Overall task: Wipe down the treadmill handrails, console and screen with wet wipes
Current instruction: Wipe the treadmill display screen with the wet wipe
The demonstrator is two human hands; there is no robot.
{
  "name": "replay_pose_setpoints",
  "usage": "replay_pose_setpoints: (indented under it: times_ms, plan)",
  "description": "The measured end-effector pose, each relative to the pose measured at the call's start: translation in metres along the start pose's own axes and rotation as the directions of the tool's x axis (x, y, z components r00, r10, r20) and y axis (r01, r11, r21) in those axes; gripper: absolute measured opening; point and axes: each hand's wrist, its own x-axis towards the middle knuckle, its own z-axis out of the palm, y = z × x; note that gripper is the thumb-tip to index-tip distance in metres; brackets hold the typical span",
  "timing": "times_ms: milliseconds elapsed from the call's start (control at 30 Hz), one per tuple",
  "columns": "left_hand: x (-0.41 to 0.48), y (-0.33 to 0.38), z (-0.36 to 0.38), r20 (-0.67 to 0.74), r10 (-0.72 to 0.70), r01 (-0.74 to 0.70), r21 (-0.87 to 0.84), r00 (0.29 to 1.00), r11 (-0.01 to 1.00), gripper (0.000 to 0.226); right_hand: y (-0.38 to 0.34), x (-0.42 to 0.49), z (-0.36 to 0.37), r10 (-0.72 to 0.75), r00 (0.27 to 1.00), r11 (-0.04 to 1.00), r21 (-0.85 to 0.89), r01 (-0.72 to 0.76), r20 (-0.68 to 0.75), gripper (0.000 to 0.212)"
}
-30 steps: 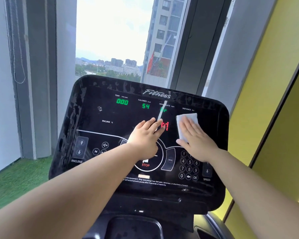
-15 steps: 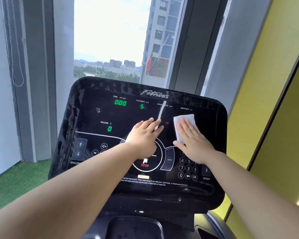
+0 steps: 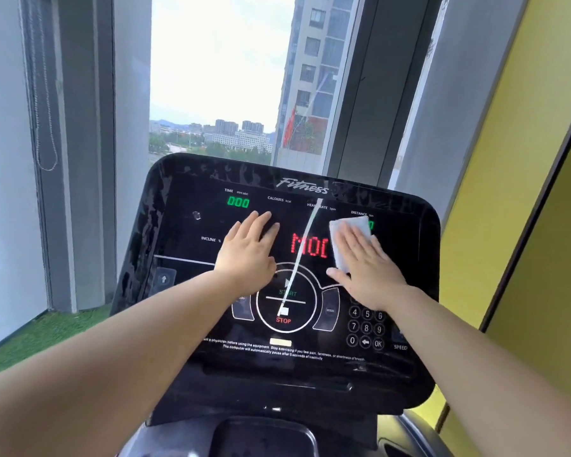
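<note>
- Right hand (image 3: 368, 270) lies flat with straight fingers held close together, pressing a white wet wipe (image 3: 351, 230) onto the right part of the treadmill console (image 3: 185, 245). The wipe's far edge shows beyond the fingertips and covers part of a green readout under the DISTANCE label.
- Left hand (image 3: 248, 255) rests flat on the glossy black panel left of centre, fingers straight and slightly spread, holding nothing.
- Between the two hands, red letters (image 3: 309, 245) glow; far left of them, green digits (image 3: 238, 202) read 000 under TIME.
- Nearer than the hands sits the round START/STOP dial (image 3: 285, 298), with a number keypad (image 3: 366, 328) to its right, just beside the right wrist.
- A thin white streak (image 3: 302, 252) slants across the panel; it may be a reflection, though that is hard to tell.
- Beyond the console is a window (image 3: 218, 77). Green turf (image 3: 30, 338) lies at left and a yellow wall (image 3: 508, 159) stands at right.
</note>
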Motion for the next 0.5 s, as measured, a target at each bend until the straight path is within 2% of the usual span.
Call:
replay_pose_setpoints:
  times_ms: [100, 167, 267, 400, 500]
  plan:
    - [-0.001, -0.003, 0.002, 0.009, 0.009, -0.009, 0.032, 1.000, 0.999, 0.065, -0.022, 0.017, -0.001, 0.224, 0.973, 0.967, 0.136, -0.214, -0.057, 0.082]
    - [-0.002, -0.002, 0.005, -0.007, 0.006, -0.006, 0.035, 1.000, 0.999, 0.066, -0.048, 0.022, 0.003, 0.281, 0.957, 0.939, 0.228, -0.259, -0.070, 0.088]
    - [-0.002, -0.003, 0.006, -0.017, 0.012, -0.012, 0.036, 1.000, 0.999, 0.066, -0.067, 0.014, 0.019, 0.188, 0.979, 0.972, 0.162, -0.172, -0.086, 0.087]
    - [-0.001, -0.008, 0.005, -0.016, 0.035, -0.035, 0.041, 0.999, 0.999, 0.064, -0.037, -0.002, 0.022, 0.018, 0.998, 1.000, 0.015, -0.017, -0.059, 0.087]
    - [-0.002, -0.009, 0.004, -0.007, 0.044, -0.043, 0.041, 0.999, 0.998, 0.063, -0.016, 0.003, 0.009, 0.167, 0.983, 0.983, 0.085, -0.160, -0.073, 0.085]
